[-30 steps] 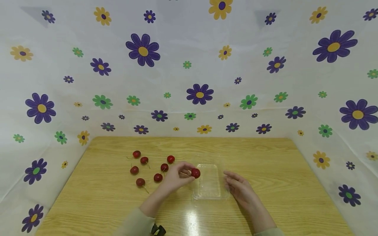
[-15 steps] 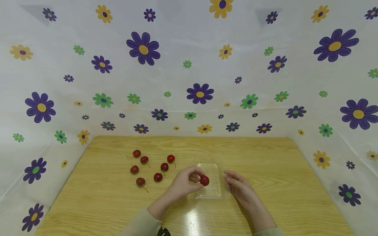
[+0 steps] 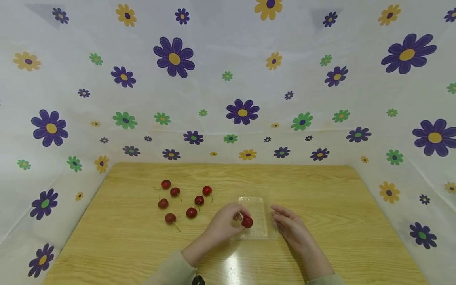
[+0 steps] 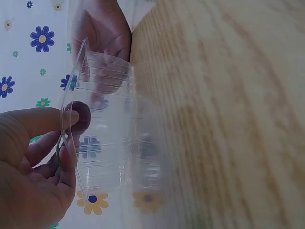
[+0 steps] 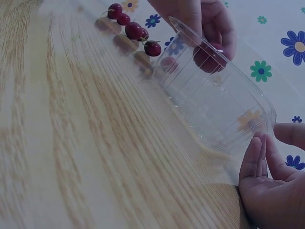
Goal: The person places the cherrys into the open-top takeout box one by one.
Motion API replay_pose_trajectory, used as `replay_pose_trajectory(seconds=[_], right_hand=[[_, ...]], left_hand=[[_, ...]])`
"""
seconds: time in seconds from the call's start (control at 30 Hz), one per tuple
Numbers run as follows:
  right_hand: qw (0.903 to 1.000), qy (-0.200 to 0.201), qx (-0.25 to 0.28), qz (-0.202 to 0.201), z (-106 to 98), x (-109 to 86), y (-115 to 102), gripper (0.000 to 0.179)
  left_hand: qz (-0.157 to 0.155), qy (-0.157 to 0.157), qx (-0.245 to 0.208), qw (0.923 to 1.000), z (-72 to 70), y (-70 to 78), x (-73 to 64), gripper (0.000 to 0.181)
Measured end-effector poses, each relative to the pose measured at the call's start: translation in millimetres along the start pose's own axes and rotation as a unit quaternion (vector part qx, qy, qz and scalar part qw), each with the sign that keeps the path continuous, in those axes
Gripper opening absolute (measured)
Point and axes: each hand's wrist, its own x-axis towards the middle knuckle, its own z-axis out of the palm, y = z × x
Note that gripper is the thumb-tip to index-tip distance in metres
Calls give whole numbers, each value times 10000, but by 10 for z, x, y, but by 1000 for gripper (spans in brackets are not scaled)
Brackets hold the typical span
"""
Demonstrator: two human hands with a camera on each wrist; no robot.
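Note:
My left hand (image 3: 226, 223) pinches a dark red cherry (image 3: 247, 221) between thumb and fingers. The cherry is at the rim of a clear plastic container (image 3: 254, 237), partly seen through its wall in the right wrist view. Its green stem (image 4: 58, 150) shows by the fingers in the left wrist view. At the container's right side, my right hand (image 3: 293, 229) rests with fingers extended, fingertips (image 5: 259, 140) against the wall. The thumb lies near the rim. No other cherry shows inside the container.
Several loose cherries with stems, such as one cherry (image 3: 170, 218), lie scattered on the wooden table (image 3: 124, 245) left of the container. A white flowered cloth (image 3: 206, 91) hangs behind and along both sides of the table.
My left hand has moved right with the cherry, from the container's left edge to over its opening, then slightly lower. The right hand has stayed at the container's side.

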Motion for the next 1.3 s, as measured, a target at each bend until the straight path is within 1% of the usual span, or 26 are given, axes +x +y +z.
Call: replay_pose_trajectory(seconds=[0.13,0.23,0.33,0.53,0.67,0.77,0.93,1.03,1.17,1.3], right_hand=[[10000,-56,-13,-64,-1,-6,-6,27],[9999,-66,25,-89,2,-12,-15,26],[10000,-76,31,-42,-4,-18,-21,27],[9999,128,-13,20,15,-19,-9,29],[9999,109,24,45,16,-12,0,29],[10000,89,10,-4,13,1,-5,28],[9997,193,6,-167,9,39,-25,27],[9997,201,8,-158,5,42,-29,28],[9998,158,22,-123,8,29,-13,29],[9998,133,46,-137,15,22,11,30]], left_hand=[[37,-67,412,9991,19,20,3,36],[149,-71,582,9982,23,37,2,36],[203,-92,631,9978,22,48,0,36],[243,-136,664,9974,26,47,-2,34],[232,-91,572,9981,31,28,-14,33],[244,5,399,9989,28,8,-23,31],[426,217,111,9988,13,-16,-2,27],[511,242,-47,9984,6,-27,1,26],[417,219,-240,9986,-5,-40,-28,27],[317,294,-510,9978,-24,-65,-61,27]])
